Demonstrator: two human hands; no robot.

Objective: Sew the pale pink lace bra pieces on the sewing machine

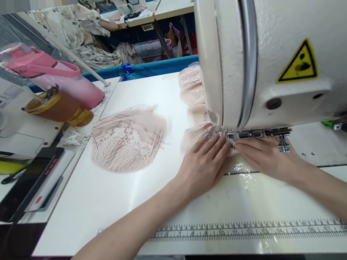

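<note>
Pale pink lace fabric (194, 137) lies gathered under the head of a white sewing machine (278, 45). On its near edge rests my left hand (202, 162), palm down, fingers stretched out and lying flat toward the needle area. My right hand (267, 155) is at the fabric's right side, close to the metal attachment (259, 133) below the machine head. Its fingertips meet the lace edge, and the machine partly covers its fingers. More of the pink fabric runs back behind the machine head, where part of it is hidden.
To the left lies another pink lace piece (126, 141). Beyond it stand a pink bottle (55, 78) and an amber cup (55, 106), beside a black device (28, 184). A ruler strip (240, 230) runs along the front edge. A person's patterned sleeve (86, 23) shows behind.
</note>
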